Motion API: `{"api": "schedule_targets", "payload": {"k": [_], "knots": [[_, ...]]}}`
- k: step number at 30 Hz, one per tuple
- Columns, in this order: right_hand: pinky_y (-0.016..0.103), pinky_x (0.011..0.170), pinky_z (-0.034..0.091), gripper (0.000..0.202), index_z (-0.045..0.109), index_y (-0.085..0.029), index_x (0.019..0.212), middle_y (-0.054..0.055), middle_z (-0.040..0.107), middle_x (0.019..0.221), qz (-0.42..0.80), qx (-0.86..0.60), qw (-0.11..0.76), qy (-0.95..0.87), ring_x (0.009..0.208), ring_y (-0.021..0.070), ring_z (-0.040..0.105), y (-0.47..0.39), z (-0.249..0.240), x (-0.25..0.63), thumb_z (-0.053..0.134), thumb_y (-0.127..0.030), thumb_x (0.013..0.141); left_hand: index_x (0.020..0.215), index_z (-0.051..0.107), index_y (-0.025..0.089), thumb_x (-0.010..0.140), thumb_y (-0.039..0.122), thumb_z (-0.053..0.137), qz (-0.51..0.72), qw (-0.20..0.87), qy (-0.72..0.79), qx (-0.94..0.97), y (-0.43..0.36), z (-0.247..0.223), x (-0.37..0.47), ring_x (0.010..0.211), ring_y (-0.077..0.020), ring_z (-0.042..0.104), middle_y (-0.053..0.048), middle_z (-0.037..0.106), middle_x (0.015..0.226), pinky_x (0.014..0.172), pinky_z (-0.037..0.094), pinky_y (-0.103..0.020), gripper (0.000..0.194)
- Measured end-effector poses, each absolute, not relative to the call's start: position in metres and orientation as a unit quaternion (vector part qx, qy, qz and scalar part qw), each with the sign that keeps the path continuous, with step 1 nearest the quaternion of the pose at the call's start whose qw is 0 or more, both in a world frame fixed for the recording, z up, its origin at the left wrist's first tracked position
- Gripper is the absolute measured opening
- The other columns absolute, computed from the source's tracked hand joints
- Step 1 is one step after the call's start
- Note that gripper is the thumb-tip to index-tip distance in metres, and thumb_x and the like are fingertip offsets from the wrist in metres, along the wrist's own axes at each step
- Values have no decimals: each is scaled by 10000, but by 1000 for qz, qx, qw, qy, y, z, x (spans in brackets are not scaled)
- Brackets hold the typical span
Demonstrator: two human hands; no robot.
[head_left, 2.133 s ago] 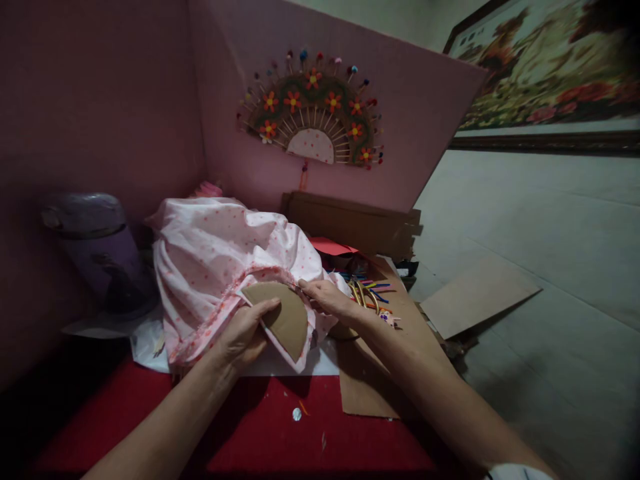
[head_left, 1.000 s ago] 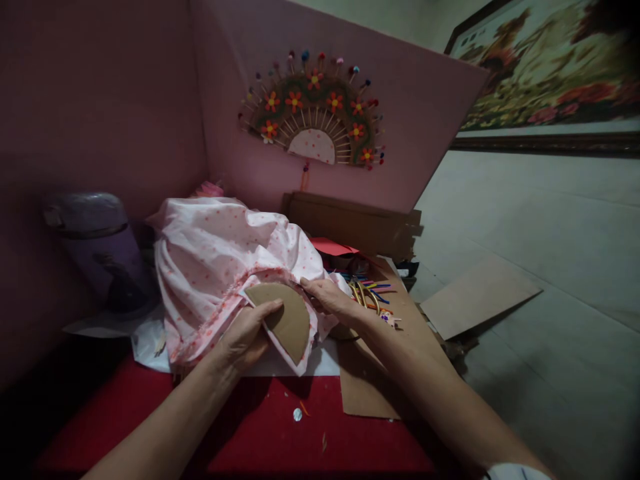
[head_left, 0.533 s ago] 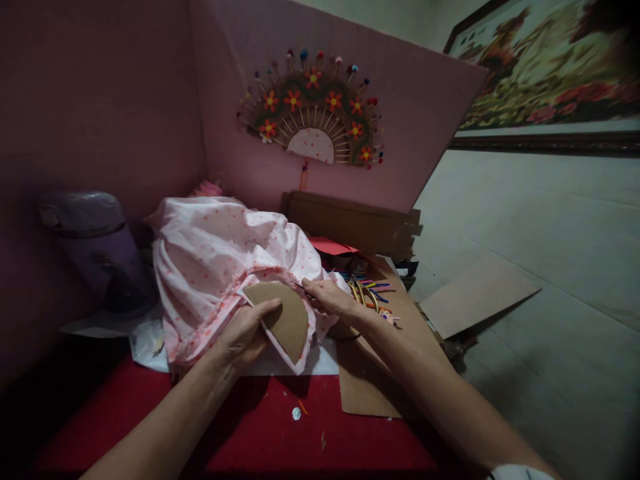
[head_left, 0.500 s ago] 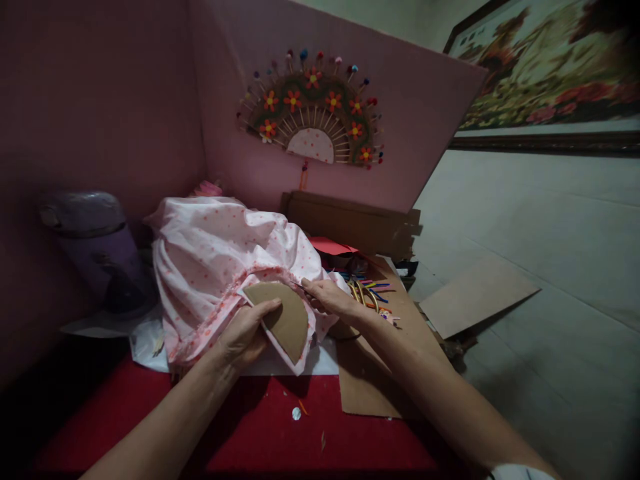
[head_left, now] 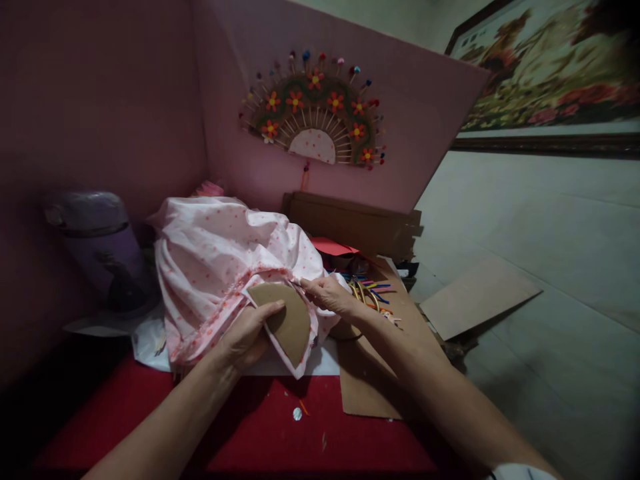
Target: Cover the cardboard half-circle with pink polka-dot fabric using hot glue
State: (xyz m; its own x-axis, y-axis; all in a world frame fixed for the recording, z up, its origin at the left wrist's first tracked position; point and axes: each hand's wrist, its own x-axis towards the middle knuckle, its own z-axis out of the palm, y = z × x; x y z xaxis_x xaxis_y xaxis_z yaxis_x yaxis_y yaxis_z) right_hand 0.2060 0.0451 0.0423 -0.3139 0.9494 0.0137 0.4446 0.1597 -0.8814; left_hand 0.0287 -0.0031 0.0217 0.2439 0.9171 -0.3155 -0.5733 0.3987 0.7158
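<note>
My left hand (head_left: 253, 333) grips a brown cardboard piece (head_left: 287, 320), shaped like a half disc, with its thumb on the face and its fingers hidden behind. Pink-dotted white fabric (head_left: 225, 233) lies in a large heap behind it, and a strip of this cloth borders the cardboard. My right hand (head_left: 325, 293) pinches the fabric at the upper right edge of the cardboard, fingers closed together. Gold-handled scissors (head_left: 365, 297) lie just right of that hand.
A decorated fan (head_left: 317, 113) hangs on the pink board. A purple container (head_left: 103, 253) stands at left. Cardboard (head_left: 367, 383) lies on the red tablecloth (head_left: 260, 433), with coloured sticks (head_left: 377, 287) near the scissors. Another board (head_left: 480, 297) is at right.
The cardboard piece and both hands have barely moved. My right hand's fingertips have shifted slightly left along the fabric edge.
</note>
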Motion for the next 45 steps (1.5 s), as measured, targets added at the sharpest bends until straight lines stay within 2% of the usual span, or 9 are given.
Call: {"api": "schedule_targets", "payload": {"k": [9,15,24,31,37,45], "knots": [[221,411,177,634,460,-189,565,-86,290,453,457,-501,293,-674,416,54,232,52,37,209,481,-817,642,920,669,95,725,65,629,509,739,360,255,-6,23,32,656,-187,672,-91,726,781,667,554,-300,202],[206,410,161,609,374,-208,560,-92,267,460,471,-485,292,-676,416,47,216,51,42,207,502,-793,669,920,665,97,718,96,650,501,743,350,273,-5,20,31,680,-218,688,-110,734,796,670,558,-326,203],[214,419,177,586,454,-182,558,-69,311,488,436,-481,297,-700,436,56,232,54,43,211,494,-739,737,898,671,102,733,108,637,490,754,342,274,-6,20,31,666,-231,692,-112,735,782,646,565,-339,169],[225,445,197,636,509,-164,559,-50,361,493,421,-488,307,-700,457,64,263,52,46,212,483,-787,684,918,671,111,741,121,637,488,760,334,271,-6,19,30,655,-231,690,-112,734,781,654,561,-346,180],[214,428,197,602,531,-161,623,-64,355,502,454,-487,297,-685,448,59,257,48,54,213,527,-760,687,923,666,115,717,140,664,483,752,349,282,-8,20,30,628,-235,681,-109,728,754,634,552,-359,208],[210,435,280,654,577,-145,640,-29,435,533,417,-498,276,-708,477,75,354,48,62,209,517,-796,659,929,656,120,695,130,681,491,739,355,293,-8,21,31,624,-207,669,-86,724,748,621,543,-318,235]]}}
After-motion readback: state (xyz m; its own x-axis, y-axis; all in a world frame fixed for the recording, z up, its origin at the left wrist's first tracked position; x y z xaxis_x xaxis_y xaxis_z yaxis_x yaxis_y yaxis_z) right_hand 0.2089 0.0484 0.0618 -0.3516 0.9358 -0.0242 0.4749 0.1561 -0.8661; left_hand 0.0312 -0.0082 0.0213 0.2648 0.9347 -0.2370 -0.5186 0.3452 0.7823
